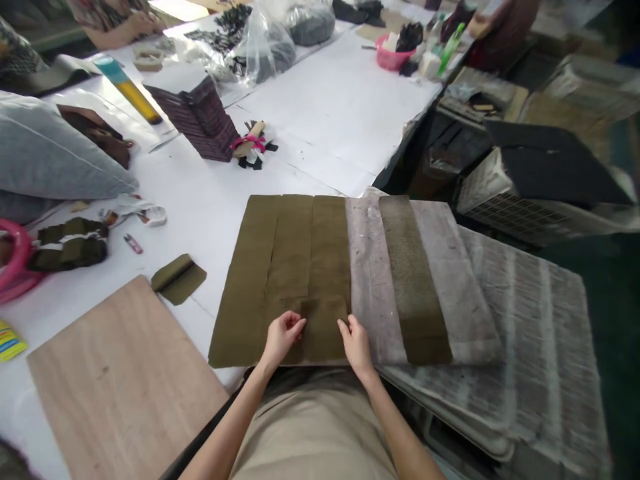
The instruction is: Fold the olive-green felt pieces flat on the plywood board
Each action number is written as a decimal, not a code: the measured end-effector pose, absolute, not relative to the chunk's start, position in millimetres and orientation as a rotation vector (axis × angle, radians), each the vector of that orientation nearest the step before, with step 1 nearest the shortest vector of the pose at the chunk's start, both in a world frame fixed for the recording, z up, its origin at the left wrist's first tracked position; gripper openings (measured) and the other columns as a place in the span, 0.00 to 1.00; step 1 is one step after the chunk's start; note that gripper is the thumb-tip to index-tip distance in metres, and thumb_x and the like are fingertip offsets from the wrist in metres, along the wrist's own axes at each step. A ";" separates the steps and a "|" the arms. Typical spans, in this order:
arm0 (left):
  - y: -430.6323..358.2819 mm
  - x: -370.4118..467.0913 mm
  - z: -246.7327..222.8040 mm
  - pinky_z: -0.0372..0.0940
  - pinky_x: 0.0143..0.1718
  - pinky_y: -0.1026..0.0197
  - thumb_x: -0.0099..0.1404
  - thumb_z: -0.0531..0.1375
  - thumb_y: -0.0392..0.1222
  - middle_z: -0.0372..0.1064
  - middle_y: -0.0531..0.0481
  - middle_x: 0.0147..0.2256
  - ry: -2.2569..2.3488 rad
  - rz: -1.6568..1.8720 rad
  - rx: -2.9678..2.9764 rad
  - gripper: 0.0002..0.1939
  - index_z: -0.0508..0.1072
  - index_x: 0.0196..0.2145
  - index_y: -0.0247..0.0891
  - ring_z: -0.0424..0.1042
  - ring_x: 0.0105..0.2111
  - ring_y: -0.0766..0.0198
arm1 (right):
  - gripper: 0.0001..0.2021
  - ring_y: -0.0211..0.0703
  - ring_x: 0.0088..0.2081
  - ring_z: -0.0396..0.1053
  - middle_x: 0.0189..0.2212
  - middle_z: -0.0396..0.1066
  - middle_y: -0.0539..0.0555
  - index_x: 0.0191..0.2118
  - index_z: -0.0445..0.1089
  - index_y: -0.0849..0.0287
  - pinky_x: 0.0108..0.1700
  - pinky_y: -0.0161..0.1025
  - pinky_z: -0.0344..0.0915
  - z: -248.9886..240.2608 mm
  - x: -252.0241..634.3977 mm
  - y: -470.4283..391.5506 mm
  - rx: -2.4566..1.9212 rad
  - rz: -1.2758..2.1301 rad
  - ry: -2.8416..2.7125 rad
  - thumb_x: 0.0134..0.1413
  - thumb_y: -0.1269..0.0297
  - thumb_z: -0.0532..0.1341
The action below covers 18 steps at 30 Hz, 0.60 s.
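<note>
Olive fabric strips (290,247) lie side by side on a grey cloth-covered board (367,280) at the table's near edge. Across their lower part is a smaller olive piece (323,320), with a hand at each side. My left hand (285,333) has its thumb and fingertips pinched together at the left of this piece. My right hand (355,340) is closed at the piece's right edge, thumb and index finger near each other on the fabric. Another olive strip (420,293) lies apart on the board's right half.
A wooden board (125,380) is at the left, near a small olive piece (179,279) and pink snips (133,243). Stacked dark fabric (205,120) and a pink basket (393,57) stand farther back. Crates (525,193) are at the right. People sit at the far side.
</note>
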<state>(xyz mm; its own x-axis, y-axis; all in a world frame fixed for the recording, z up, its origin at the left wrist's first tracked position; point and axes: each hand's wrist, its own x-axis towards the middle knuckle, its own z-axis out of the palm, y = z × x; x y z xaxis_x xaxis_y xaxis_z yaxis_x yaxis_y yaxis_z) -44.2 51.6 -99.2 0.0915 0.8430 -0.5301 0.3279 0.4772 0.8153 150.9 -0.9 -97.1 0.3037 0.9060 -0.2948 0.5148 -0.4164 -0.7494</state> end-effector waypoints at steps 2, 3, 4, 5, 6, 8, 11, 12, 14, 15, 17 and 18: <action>58.0 -31.6 -100.9 0.56 0.21 0.67 0.56 0.59 0.53 0.64 0.56 0.18 1.573 0.499 1.214 0.15 0.67 0.26 0.37 0.63 0.18 0.69 | 0.15 0.36 0.22 0.59 0.20 0.64 0.48 0.28 0.60 0.57 0.26 0.33 0.49 -95.6 164.7 5.8 -2.127 0.961 -1.360 0.61 0.54 0.51; 60.6 -27.8 -101.6 0.56 0.22 0.67 0.57 0.59 0.52 0.65 0.56 0.19 1.612 0.481 1.269 0.15 0.68 0.26 0.37 0.63 0.18 0.69 | 0.15 0.36 0.22 0.61 0.20 0.66 0.48 0.27 0.61 0.57 0.27 0.33 0.49 -94.2 169.5 9.3 -2.167 0.953 -1.425 0.61 0.55 0.51; 62.8 -25.2 -102.1 0.55 0.22 0.67 0.57 0.58 0.52 0.65 0.56 0.19 1.648 0.457 1.310 0.14 0.68 0.26 0.37 0.63 0.19 0.69 | 0.14 0.37 0.23 0.63 0.21 0.68 0.49 0.27 0.62 0.57 0.27 0.33 0.49 -92.2 173.1 12.8 -2.206 0.943 -1.496 0.62 0.56 0.52; 64.7 -23.8 -102.7 0.55 0.23 0.67 0.58 0.58 0.51 0.66 0.56 0.19 1.681 0.425 1.340 0.14 0.68 0.26 0.37 0.63 0.19 0.69 | 0.14 0.38 0.24 0.65 0.22 0.70 0.50 0.28 0.63 0.57 0.27 0.33 0.48 -89.9 175.6 16.2 -2.243 0.933 -1.568 0.62 0.57 0.52; 66.3 -23.0 -103.2 0.54 0.23 0.67 0.58 0.57 0.51 0.66 0.55 0.19 1.710 0.388 1.366 0.14 0.69 0.26 0.37 0.63 0.19 0.69 | 0.13 0.39 0.25 0.67 0.23 0.71 0.51 0.29 0.64 0.57 0.27 0.34 0.48 -87.3 177.2 19.6 -2.281 0.927 -1.636 0.63 0.58 0.52; 69.2 -22.7 -104.0 0.53 0.23 0.67 0.59 0.57 0.50 0.66 0.55 0.20 1.760 0.311 1.422 0.13 0.69 0.25 0.38 0.63 0.20 0.69 | 0.12 0.40 0.27 0.70 0.25 0.73 0.53 0.31 0.66 0.57 0.27 0.34 0.48 -82.2 178.4 25.8 -2.353 0.930 -1.756 0.63 0.59 0.52; 72.9 -22.5 -103.2 0.52 0.24 0.66 0.59 0.57 0.48 0.67 0.55 0.21 1.799 0.219 1.494 0.12 0.70 0.25 0.38 0.64 0.22 0.68 | 0.12 0.42 0.29 0.72 0.28 0.75 0.55 0.33 0.67 0.57 0.27 0.34 0.48 -77.7 178.2 32.7 -2.424 0.946 -1.874 0.63 0.58 0.53; 73.9 -22.3 -102.5 0.52 0.24 0.66 0.59 0.58 0.48 0.68 0.54 0.21 1.802 0.200 1.505 0.12 0.70 0.25 0.38 0.65 0.22 0.68 | 0.12 0.42 0.30 0.73 0.29 0.75 0.55 0.33 0.67 0.57 0.27 0.34 0.49 -77.3 178.1 34.2 -2.438 0.952 -1.895 0.63 0.57 0.53; 75.5 -22.1 -101.2 0.52 0.24 0.66 0.59 0.58 0.48 0.68 0.54 0.21 1.796 0.172 1.496 0.12 0.71 0.26 0.38 0.65 0.22 0.68 | 0.12 0.42 0.31 0.73 0.29 0.75 0.55 0.34 0.67 0.57 0.27 0.34 0.50 -77.8 178.4 35.9 -2.459 0.966 -1.918 0.64 0.57 0.52; 76.0 -22.2 -100.8 0.52 0.24 0.66 0.59 0.58 0.48 0.68 0.54 0.21 1.788 0.164 1.486 0.12 0.71 0.26 0.38 0.65 0.22 0.68 | 0.12 0.42 0.31 0.74 0.29 0.75 0.55 0.34 0.68 0.57 0.27 0.34 0.50 -78.3 178.7 36.4 -2.466 0.977 -1.924 0.64 0.57 0.52; 76.3 -23.2 -101.0 0.52 0.24 0.66 0.60 0.57 0.49 0.68 0.54 0.21 1.769 0.160 1.471 0.12 0.71 0.26 0.38 0.65 0.22 0.68 | 0.13 0.42 0.31 0.73 0.29 0.75 0.55 0.34 0.68 0.57 0.27 0.34 0.50 -79.4 179.6 37.1 -2.471 1.000 -1.924 0.64 0.56 0.52; 76.3 -23.8 -101.6 0.52 0.24 0.67 0.60 0.57 0.49 0.68 0.54 0.21 1.761 0.161 1.469 0.12 0.71 0.26 0.38 0.65 0.21 0.68 | 0.13 0.42 0.31 0.73 0.29 0.75 0.55 0.34 0.68 0.57 0.27 0.34 0.50 -79.8 180.0 37.5 -2.470 1.011 -1.921 0.63 0.56 0.52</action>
